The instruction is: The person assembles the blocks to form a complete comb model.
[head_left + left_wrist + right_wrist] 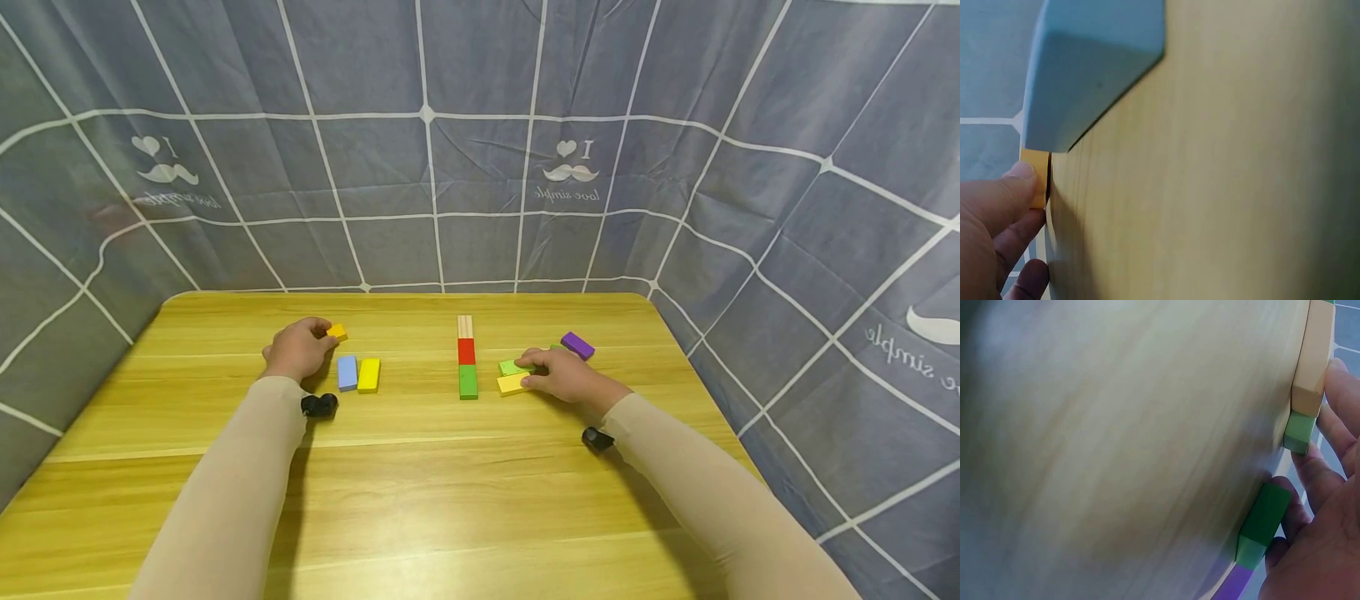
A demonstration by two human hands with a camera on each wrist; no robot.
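Observation:
My left hand [296, 348] pinches a small orange block [337, 332] at the table's back left. In the left wrist view the thumb presses on the orange block [1035, 178], partly hidden by the hand. Nearer me, a blue block [347, 373] and a yellow block [368, 376] lie side by side. My right hand [562, 374] has thumb and index finger around a pale yellow block [512, 384] and a light green block [510, 367], which lie together. Behind this hand lie a purple block [577, 346] and a mostly hidden green block [1264, 519].
A line of blocks runs away from me mid-table: a green block [468, 382], a red block [467, 352] and plain wood pieces [465, 326]. The wooden table [405, 500] backs onto a grey checked curtain [480, 167], which also hangs at both sides.

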